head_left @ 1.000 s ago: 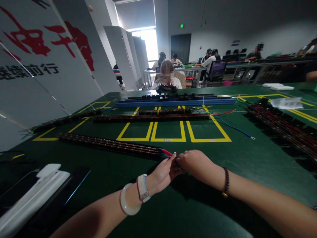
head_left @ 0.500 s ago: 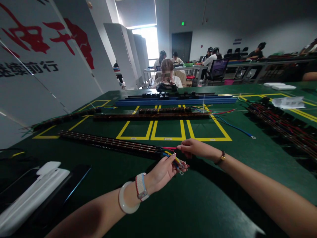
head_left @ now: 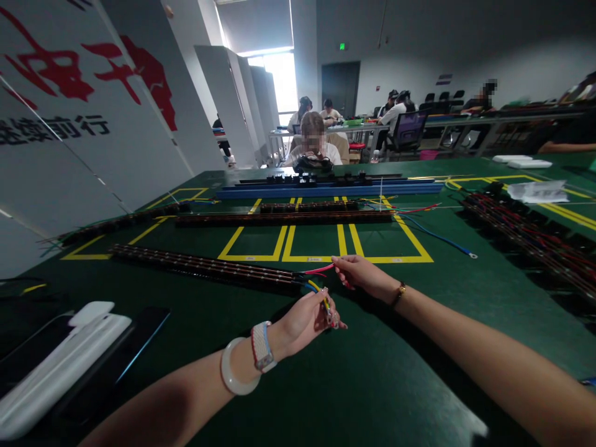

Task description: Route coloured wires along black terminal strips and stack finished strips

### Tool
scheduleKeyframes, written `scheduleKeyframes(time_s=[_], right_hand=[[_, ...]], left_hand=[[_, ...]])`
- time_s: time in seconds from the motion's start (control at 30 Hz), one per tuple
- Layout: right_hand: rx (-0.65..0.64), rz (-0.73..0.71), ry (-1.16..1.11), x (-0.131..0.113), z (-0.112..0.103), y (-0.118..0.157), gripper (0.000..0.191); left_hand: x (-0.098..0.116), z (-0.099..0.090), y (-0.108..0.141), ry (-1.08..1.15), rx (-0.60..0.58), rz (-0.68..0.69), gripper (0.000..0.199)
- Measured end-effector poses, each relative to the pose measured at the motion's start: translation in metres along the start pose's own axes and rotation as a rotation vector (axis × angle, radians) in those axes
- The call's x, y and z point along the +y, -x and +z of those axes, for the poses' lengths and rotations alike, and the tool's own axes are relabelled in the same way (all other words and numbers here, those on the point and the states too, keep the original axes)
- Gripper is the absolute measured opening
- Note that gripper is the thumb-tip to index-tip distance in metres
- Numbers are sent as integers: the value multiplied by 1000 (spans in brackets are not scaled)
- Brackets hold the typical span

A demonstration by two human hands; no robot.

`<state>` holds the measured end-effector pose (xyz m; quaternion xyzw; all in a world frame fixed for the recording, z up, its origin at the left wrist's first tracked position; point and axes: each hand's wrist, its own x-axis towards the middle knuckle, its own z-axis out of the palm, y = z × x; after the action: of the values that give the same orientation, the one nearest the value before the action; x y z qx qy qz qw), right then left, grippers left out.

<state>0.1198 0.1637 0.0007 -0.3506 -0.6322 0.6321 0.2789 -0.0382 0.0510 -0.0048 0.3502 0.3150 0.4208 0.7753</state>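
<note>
A long dark busbar-like strip [head_left: 209, 266] lies slantwise on the green table, coloured wires coming out of its right end. My left hand [head_left: 310, 316] is closed round the yellow and blue wires [head_left: 314, 286], whose metal lugs show at the fingertips. Just above and to the right, my right hand [head_left: 361, 273] pinches the end of a red wire [head_left: 319, 270] and holds it apart from the others. A thinner red wire runs beside it.
Behind are more dark strips [head_left: 284, 218] and blue rails [head_left: 326, 190] on the green table [head_left: 372, 385]. A wired bundle [head_left: 535, 230] lies at right. White and black devices [head_left: 69, 366] are at near left. A person [head_left: 314, 143] sits across the table.
My right hand has moved slightly up with the red wire, which now stands farther from the yellow and blue ones. My left fingers have closed more and drawn slightly down.
</note>
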Motion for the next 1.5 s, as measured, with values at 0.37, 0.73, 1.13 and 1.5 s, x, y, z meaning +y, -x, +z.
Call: scheduleKeyframes(time_s=[0.37, 0.73, 1.13, 1.5], right_hand=[[58, 21, 387, -6, -10, -14, 51], [183, -247, 1470, -60, 38, 67, 52], [113, -181, 1689, -48, 55, 72, 29], [248, -505, 1612, -73, 56, 45, 35]], left_hand=[[5, 6, 3, 30, 12, -33, 28], [-3, -2, -2, 111, 11, -1, 21], [-2, 4, 0, 69, 28, 29, 30], [-2, 15, -2, -95, 194, -9, 27]])
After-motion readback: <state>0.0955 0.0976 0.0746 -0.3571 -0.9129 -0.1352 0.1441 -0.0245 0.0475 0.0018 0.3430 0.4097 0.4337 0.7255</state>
